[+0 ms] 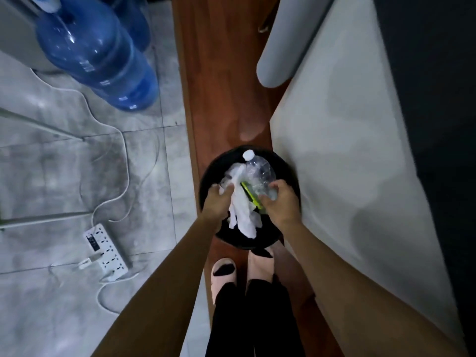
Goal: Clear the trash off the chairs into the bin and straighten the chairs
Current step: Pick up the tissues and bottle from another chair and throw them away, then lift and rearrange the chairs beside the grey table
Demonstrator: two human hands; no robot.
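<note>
A round black bin (289, 173) stands on a strip of reddish wooden floor straight below me. Over its mouth I hold a bundle of trash with both hands. My left hand (216, 202) grips crumpled white tissue paper (243, 215) that hangs down between my hands. My right hand (282, 202) is closed on a crushed clear plastic bottle (258, 173) with a white cap, and a yellow-green wrapper (251, 195) is pinched between the tissue and the bottle. No chair shows in this view.
Two big blue water jugs (98, 52) stand on the grey tile floor at upper left. A white power strip (105, 249) with trailing cables lies at left. A white surface (347, 150) runs along the right, with a grey rounded piece (286, 45) above it. My slippered feet (224, 274) are just behind the bin.
</note>
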